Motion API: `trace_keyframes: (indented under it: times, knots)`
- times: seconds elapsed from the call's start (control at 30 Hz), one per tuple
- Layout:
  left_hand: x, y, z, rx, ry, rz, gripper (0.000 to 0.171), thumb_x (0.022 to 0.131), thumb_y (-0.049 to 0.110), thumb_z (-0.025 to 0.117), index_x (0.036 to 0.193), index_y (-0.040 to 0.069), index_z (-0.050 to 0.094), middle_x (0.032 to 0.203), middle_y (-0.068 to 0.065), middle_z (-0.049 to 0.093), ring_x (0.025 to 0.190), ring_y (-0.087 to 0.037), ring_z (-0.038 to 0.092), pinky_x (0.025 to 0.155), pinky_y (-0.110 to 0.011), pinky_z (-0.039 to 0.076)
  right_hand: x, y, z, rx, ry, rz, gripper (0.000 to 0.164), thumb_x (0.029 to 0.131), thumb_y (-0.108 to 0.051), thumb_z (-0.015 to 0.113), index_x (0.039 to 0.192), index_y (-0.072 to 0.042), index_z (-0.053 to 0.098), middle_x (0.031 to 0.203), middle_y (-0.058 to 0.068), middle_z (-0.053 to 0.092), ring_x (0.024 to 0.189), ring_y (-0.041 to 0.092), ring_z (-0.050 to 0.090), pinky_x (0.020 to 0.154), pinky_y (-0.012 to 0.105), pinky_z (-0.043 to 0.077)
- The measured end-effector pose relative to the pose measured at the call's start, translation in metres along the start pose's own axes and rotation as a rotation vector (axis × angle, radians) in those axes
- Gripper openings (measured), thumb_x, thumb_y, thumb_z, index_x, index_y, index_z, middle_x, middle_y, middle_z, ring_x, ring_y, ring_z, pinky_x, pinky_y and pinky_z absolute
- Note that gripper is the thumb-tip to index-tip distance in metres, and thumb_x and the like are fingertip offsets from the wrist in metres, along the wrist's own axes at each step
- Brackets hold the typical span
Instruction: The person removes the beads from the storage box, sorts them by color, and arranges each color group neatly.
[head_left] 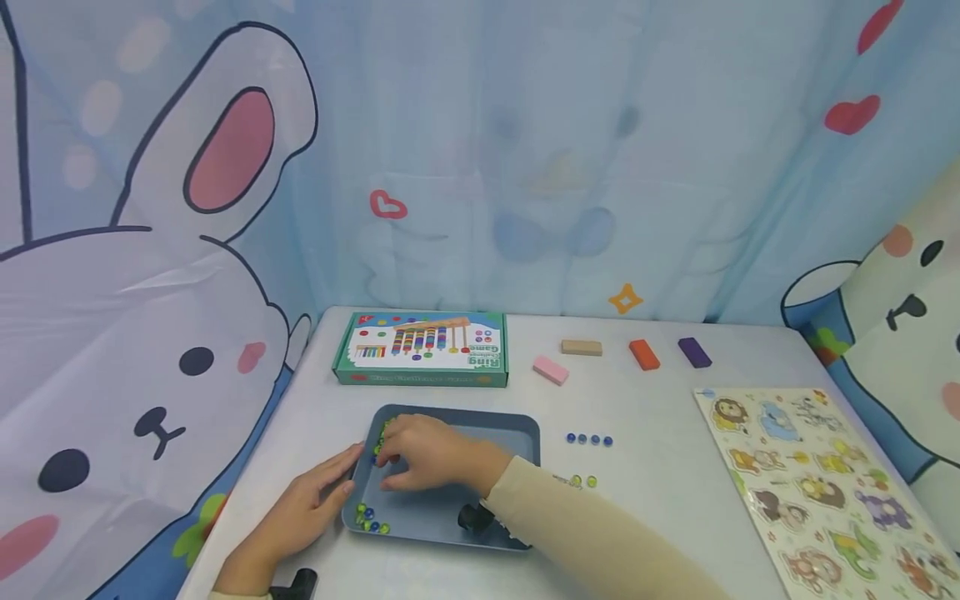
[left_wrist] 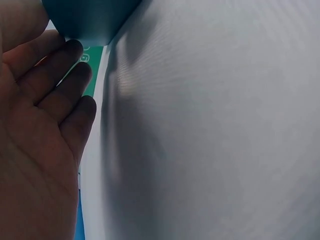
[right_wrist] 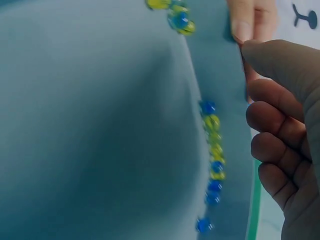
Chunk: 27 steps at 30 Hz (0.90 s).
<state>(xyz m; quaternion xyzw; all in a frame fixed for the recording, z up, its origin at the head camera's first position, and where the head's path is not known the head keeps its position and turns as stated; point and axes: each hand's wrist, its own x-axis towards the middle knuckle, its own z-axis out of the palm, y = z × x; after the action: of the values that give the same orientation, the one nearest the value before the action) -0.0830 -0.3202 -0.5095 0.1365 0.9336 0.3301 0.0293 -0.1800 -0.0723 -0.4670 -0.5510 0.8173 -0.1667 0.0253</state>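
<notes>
A blue-grey tray (head_left: 450,521) lies on the table, with blue and yellow-green glass marbles (head_left: 369,521) gathered along its left wall and near-left corner. Over the tray's left part, my right hand (head_left: 427,450) hovers with loosely bent fingers, partly covering the marbles beneath. The right wrist view shows marbles (right_wrist: 215,150) lined up along the tray wall, beside the fingers (right_wrist: 272,145); nothing shows between thumb and fingers. My left hand (head_left: 311,504) rests at the tray's left outer edge. Its fingers (left_wrist: 65,85) are extended, near the tray's side (left_wrist: 92,22).
Behind the tray stands a green game box (head_left: 420,379). Right of it lie pink (head_left: 551,370), wooden (head_left: 581,347), orange (head_left: 644,355) and purple (head_left: 694,352) blocks. Blue marbles (head_left: 595,439) form a row right of the tray, yellow-green ones (head_left: 592,482) nearer. An animal sticker sheet (head_left: 787,462) lies far right.
</notes>
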Motion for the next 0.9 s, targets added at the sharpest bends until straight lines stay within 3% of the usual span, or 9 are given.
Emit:
trace_keyframes:
  times: [0.23, 0.5, 0.7, 0.9]
  knots:
    - [0.002, 0.000, 0.001, -0.005, -0.003, 0.025, 0.055, 0.109, 0.037, 0.056, 0.160, 0.018, 0.045, 0.164, -0.003, 0.047, 0.150, -0.027, 0.048, 0.119, -0.055, 0.041, 0.009, -0.010, 0.011, -0.036, -0.118, -0.064, 0.029, 0.091, -0.045, 0.081, 0.112, -0.024, 0.082, 0.093, -0.013, 0.069, 0.080, -0.004, 0.052, 0.074, 0.008, 0.044]
    - [0.002, 0.000, 0.002, -0.002, 0.016, 0.047, 0.054, 0.110, 0.035, 0.055, 0.159, 0.015, 0.047, 0.163, -0.006, 0.049, 0.148, -0.030, 0.049, 0.118, -0.056, 0.042, 0.016, -0.014, 0.025, -0.099, -0.180, -0.129, 0.027, 0.089, -0.048, 0.081, 0.107, -0.028, 0.082, 0.095, -0.016, 0.069, 0.084, -0.005, 0.055, 0.077, 0.009, 0.047]
    - [0.001, 0.001, 0.002, -0.006, 0.021, 0.062, 0.053, 0.109, 0.034, 0.056, 0.158, 0.014, 0.048, 0.162, -0.007, 0.049, 0.148, -0.030, 0.050, 0.118, -0.053, 0.043, 0.017, -0.016, 0.026, -0.076, -0.189, -0.115, 0.023, 0.088, -0.044, 0.083, 0.104, -0.028, 0.083, 0.094, -0.015, 0.070, 0.081, -0.005, 0.053, 0.075, 0.009, 0.045]
    - [0.000, 0.000, 0.003, 0.004, 0.033, 0.058, 0.053, 0.109, 0.034, 0.056, 0.157, 0.014, 0.048, 0.162, -0.006, 0.050, 0.148, -0.029, 0.050, 0.120, -0.043, 0.045, 0.018, -0.017, 0.029, -0.053, -0.161, -0.121, 0.014, 0.090, -0.039, 0.083, 0.099, -0.028, 0.083, 0.089, -0.017, 0.067, 0.077, -0.006, 0.051, 0.070, 0.007, 0.041]
